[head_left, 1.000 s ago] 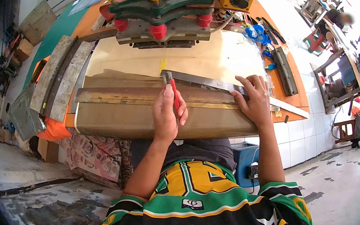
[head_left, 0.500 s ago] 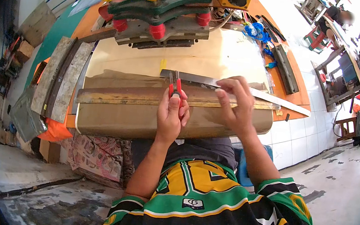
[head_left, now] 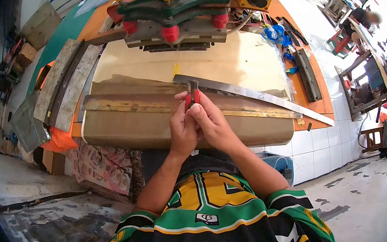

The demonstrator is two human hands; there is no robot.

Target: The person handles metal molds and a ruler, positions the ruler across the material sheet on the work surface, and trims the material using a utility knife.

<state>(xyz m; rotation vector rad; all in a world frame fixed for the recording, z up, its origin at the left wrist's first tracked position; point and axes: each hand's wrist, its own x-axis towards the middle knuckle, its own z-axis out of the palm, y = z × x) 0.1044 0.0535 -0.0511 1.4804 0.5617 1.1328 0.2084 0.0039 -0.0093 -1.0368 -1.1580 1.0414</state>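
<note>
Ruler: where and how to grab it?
I'd take the right end of the ruler, coming in from the right, with a pinch across its two faces. It's thin and flat, and that end seems to jut past the edge of the orange table, likely leaving room for a thumb beneath.

A hand could pass sideways over the pale board (head_left: 229, 62), between the green clamp frame (head_left: 178, 7) and the slanting ruler (head_left: 250, 94). The frame overhangs the board's far part, barring the way from above. Flat bars (head_left: 75, 92) block the surface's (head_left: 322, 104) left edge; a dark bar (head_left: 308, 76) and blue plastic (head_left: 276, 33) obstruct its far right corner.
</note>
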